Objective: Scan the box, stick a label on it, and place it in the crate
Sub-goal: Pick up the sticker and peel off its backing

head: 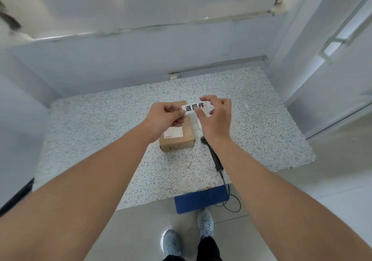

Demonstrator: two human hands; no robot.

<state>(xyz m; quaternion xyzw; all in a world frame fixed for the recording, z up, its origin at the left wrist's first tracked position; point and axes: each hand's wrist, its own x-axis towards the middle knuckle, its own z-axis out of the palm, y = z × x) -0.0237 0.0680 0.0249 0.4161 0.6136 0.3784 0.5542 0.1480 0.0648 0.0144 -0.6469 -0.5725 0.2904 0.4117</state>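
Observation:
A small brown cardboard box [178,138] with a white sticker on top lies on the speckled table [100,132]. Above its far end both my hands hold a white label [194,107] printed with black characters. My left hand [168,118] pinches the label's left end. The label's right end sits between the thumb and fingers of my right hand [216,116]. A black barcode scanner [213,156] lies on the table right of the box, partly hidden under my right forearm. A blue crate [199,199] pokes out from under the table's near edge.
The scanner's black cable [231,202] loops down onto the tiled floor beside the crate. White paper strips [198,123] lie on the table behind my right hand. My two shoes [205,223] stand on the floor below. White walls close in behind and to the left.

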